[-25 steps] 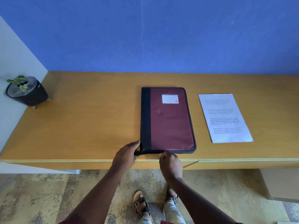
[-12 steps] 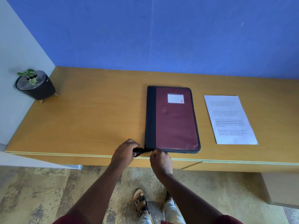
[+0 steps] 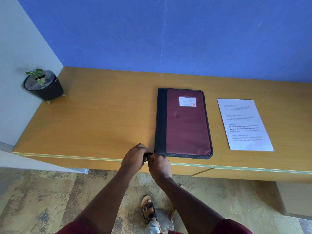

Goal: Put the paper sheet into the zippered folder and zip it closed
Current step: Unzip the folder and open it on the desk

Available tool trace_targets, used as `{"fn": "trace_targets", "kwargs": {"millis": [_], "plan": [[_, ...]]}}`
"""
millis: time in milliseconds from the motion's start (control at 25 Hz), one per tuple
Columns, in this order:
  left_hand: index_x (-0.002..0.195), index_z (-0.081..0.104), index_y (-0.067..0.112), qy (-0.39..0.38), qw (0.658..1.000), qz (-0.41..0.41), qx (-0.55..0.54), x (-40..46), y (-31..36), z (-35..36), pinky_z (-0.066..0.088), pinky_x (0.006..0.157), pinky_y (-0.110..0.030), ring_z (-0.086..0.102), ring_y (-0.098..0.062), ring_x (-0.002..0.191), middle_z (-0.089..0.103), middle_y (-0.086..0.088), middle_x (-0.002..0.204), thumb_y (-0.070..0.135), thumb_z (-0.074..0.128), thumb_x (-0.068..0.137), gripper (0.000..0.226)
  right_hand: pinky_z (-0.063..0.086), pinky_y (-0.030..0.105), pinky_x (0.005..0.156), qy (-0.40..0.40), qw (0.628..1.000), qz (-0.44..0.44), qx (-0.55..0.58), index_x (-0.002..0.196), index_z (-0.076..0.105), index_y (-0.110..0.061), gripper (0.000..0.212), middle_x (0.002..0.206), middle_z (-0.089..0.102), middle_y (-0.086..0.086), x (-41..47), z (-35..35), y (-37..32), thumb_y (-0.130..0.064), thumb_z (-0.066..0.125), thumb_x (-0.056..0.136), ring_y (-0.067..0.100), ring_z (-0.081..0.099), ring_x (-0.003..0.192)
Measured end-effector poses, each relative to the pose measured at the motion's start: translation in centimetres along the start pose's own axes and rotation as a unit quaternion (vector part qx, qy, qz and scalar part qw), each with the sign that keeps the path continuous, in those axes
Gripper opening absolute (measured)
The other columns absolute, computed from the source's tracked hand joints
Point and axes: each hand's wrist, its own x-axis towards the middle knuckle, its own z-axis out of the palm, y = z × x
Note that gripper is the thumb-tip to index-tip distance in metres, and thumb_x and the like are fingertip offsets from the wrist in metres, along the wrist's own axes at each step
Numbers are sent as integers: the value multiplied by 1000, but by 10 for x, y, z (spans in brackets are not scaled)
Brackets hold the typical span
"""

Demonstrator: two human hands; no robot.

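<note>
Starting at the left of the folder, I see a small potted plant well off at the far left end of the wooden desk. Nearer, just off the folder's near left corner, my left hand is curled round a dark tab there; it looks like the zip's end, though I cannot tell for sure. My right hand sits against it, fingertips pinching at the same corner, presumably on the zip pull, which is hidden.

I judge this step to be opening the zip. To do it well I'd keep the left hand anchoring the corner so the folder doesn't slide, then draw the pull steadily along the near edge and ease it round the rounded corner rather than yanking.

The zippered folder lies flat and closed near the desk's front edge, maroon cloth with a dark spine strip on its left and a white label near the far end. Right of the folder, apart from it, lies the paper sheet, flat, printed side up.
</note>
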Motion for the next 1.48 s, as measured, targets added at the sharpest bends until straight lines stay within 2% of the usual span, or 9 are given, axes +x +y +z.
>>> {"fn": "trace_targets", "kwargs": {"millis": [280, 360, 480, 760, 960, 1160, 1240, 1320, 1480], "plan": [[124, 67, 22, 21, 999, -38, 14, 5, 12, 2, 53, 83, -36, 62, -22, 105, 63, 2, 121, 13, 58, 93, 34, 32, 22, 46, -8, 1000, -16, 7, 91, 63, -18, 20, 78, 67, 3, 3, -13, 9, -29, 48, 95, 19, 54, 59], [127, 64, 22, 36, 998, -44, 9, 11, 22, 1, 54, 83, -37, 61, -22, 109, 62, 1, 124, 11, 58, 92, 37, 37, 23, 46, 8, 1000, -17, 5, 88, 64, -16, 21, 74, 67, 2, 7, -20, 15, -26, 47, 96, 18, 56, 57], [130, 61, 19, 52, 998, -26, -4, 23, 38, 1, 54, 85, -39, 59, -23, 114, 59, -1, 129, 15, 57, 94, 37, 43, 26, 50, 35, 999, -10, -1, 87, 65, -15, 22, 76, 69, 4, 15, -37, 29, -22, 46, 96, 20, 59, 59], [130, 61, 17, 46, 999, 15, -7, 57, 80, 14, 53, 86, -38, 57, -22, 115, 57, -1, 127, 23, 58, 97, 34, 42, 29, 56, 88, 995, 42, 18, 93, 54, -19, 8, 81, 68, 5, 42, -84, 72, -25, 49, 94, 25, 57, 64], [129, 63, 18, 27, 999, 28, -8, 94, 113, 23, 54, 87, -38, 62, -20, 110, 61, -1, 124, 24, 61, 96, 34, 41, 29, 57, 104, 992, 38, 57, 104, 55, -16, 14, 87, 70, 7, 67, -119, 111, -15, 47, 92, 25, 59, 69], [132, 59, 20, 14, 999, 34, 7, 135, 148, 31, 55, 84, -37, 63, -23, 111, 57, 0, 130, 28, 60, 96, 37, 31, 28, 59, 127, 988, 43, 80, 90, 47, -20, 8, 88, 62, 7, 97, -148, 149, -12, 46, 90, 25, 50, 69], [135, 56, 20, 22, 999, 40, 14, 153, 162, 36, 54, 87, -36, 58, -22, 117, 54, 1, 134, 28, 60, 96, 40, 31, 28, 61, 130, 986, 53, 91, 94, 52, -18, 10, 95, 64, 7, 113, -157, 162, -12, 45, 90, 23, 48, 70], [138, 53, 20, 24, 998, 51, 18, 171, 177, 41, 50, 96, -37, 49, -23, 126, 50, 1, 139, 28, 60, 95, 44, 36, 29, 62, 126, 985, 68, 94, 105, 56, -17, 21, 102, 67, 8, 128, -165, 173, -11, 40, 92, 26, 55, 77], [149, 39, 20, 15, 997, 41, 57, 201, 204, 51, 33, 115, -44, 26, -25, 146, 30, -3, 159, 36, 59, 95, 59, 50, 33, 70, 94, 991, 32, 84, 118, 55, -12, 32, 110, 69, 11, 152, -177, 192, -5, 43, 90, 33, 64, 96]]}}
